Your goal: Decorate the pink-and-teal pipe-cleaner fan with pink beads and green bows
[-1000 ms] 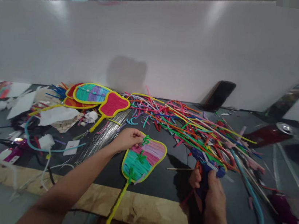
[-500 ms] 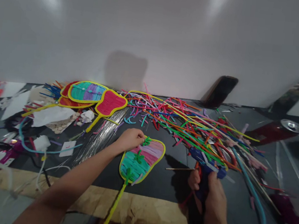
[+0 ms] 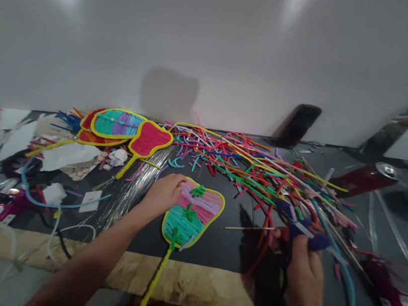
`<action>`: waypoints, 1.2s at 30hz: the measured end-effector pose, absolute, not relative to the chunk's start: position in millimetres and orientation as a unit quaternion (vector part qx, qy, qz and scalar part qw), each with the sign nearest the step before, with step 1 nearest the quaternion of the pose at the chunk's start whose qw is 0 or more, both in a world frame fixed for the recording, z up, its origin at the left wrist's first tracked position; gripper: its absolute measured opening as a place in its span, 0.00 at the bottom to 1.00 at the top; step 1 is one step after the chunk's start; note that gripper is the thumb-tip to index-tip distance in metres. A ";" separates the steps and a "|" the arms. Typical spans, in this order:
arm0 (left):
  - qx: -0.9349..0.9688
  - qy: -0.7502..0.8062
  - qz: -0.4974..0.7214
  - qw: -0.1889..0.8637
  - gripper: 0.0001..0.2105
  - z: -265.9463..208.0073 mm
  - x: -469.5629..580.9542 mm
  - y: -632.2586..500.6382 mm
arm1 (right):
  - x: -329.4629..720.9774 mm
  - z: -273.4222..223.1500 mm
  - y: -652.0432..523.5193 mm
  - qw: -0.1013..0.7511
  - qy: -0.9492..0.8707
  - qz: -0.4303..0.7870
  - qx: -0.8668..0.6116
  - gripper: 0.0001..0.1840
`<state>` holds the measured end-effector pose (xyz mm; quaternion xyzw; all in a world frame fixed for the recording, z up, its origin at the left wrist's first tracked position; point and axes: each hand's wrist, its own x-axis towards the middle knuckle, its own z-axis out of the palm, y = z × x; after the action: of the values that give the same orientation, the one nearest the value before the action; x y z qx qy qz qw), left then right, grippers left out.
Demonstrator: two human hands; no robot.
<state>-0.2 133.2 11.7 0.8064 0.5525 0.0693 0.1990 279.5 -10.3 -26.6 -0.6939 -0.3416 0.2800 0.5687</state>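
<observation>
A fan-shaped paddle (image 3: 201, 218) of pink, lilac and teal pipe cleaners lies on the dark table, with a yellow rim and several green twists along its middle. Its yellow handle (image 3: 154, 287) points toward me. My left hand (image 3: 167, 191) has curled fingers closed at the paddle's upper left edge. At the right, my right hand (image 3: 304, 266) grips a blue hot glue gun (image 3: 301, 228) by its handle, apart from the paddle. A thin wooden stick (image 3: 242, 228) ends near my right fingers; whether they touch it I cannot tell.
Loose pipe cleaners (image 3: 234, 152) pile up behind. More finished paddles (image 3: 152, 140) lie back left, above clear thin strands (image 3: 137, 189). A phone (image 3: 299, 126) leans on the white wall. A dark red can (image 3: 368, 179) and a purple device (image 3: 391, 295) stand right; cables (image 3: 53, 238) run left.
My left hand has drawn back left from the top green twist to the paddle's edge. The glue gun in my right hand has moved right, away from the paddle.
</observation>
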 end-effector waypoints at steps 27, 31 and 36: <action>0.700 0.611 0.060 0.364 0.21 -10.0 -55.3 11.9 | 283.6 -10.4 35.4 0.077 -0.798 0.023 -0.598 0.07; 0.727 0.597 0.122 0.316 0.27 -14.6 -52.8 18.8 | 270.1 17.6 47.0 0.402 -0.643 0.156 -0.633 0.04; 0.763 0.569 0.149 0.268 0.36 -24.8 -50.0 17.8 | 223.1 22.6 72.0 0.552 -0.567 0.313 -0.525 0.08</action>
<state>-50.0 17.8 -24.8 0.7631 0.5688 0.1491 0.2683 223.1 72.0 22.6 -0.5253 -0.5671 0.3129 0.5519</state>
